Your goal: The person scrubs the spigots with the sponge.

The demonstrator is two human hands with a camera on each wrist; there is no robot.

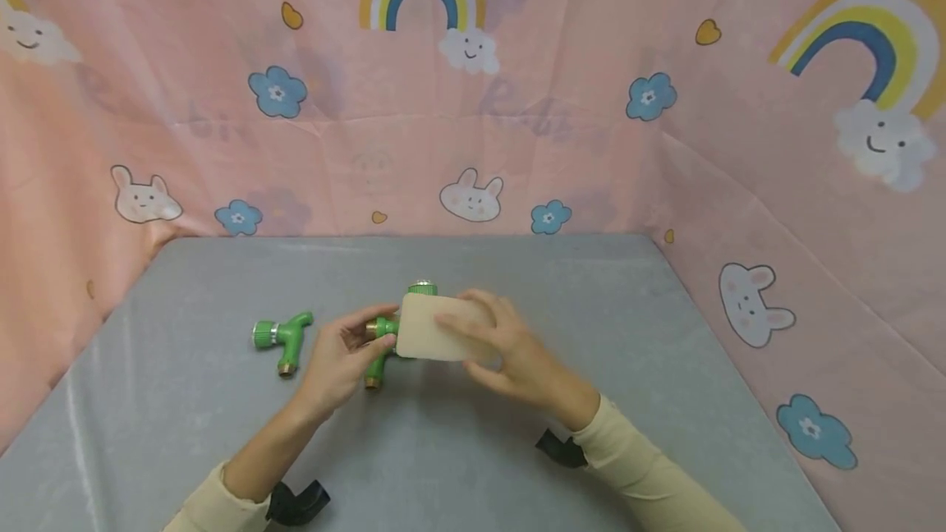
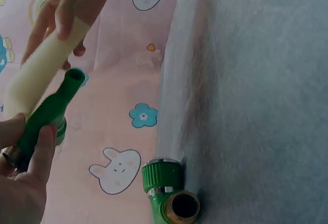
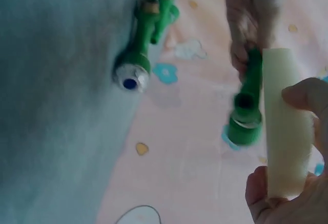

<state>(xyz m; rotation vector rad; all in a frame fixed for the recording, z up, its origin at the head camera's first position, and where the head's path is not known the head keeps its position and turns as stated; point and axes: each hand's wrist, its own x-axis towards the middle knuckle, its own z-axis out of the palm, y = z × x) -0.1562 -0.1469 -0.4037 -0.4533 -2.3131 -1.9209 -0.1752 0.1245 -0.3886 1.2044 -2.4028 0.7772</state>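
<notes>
My left hand point(image 1: 336, 360) pinches a green tap point(image 2: 48, 108) with a brass threaded end between thumb and fingers. The tap is partly behind a cream sponge point(image 1: 436, 327), a flat block with rounded corners. Fingers and thumb of my right hand point(image 1: 513, 343) grip this sponge from its right side. In the right wrist view the sponge stands right beside the held tap. Another green tap point(image 1: 283, 339) lies on the table left of my left hand. A further green tap point(image 3: 138, 49) rests nearer the middle, partly covered by the sponge in the head view.
The grey table point(image 1: 628, 310) runs back to a pink curtain point(image 1: 554, 171) printed with rainbows, rabbits and flowers. Black wrist mounts point(image 1: 298, 503) stick out below both sleeves. Another pink curtain panel stands along the right side.
</notes>
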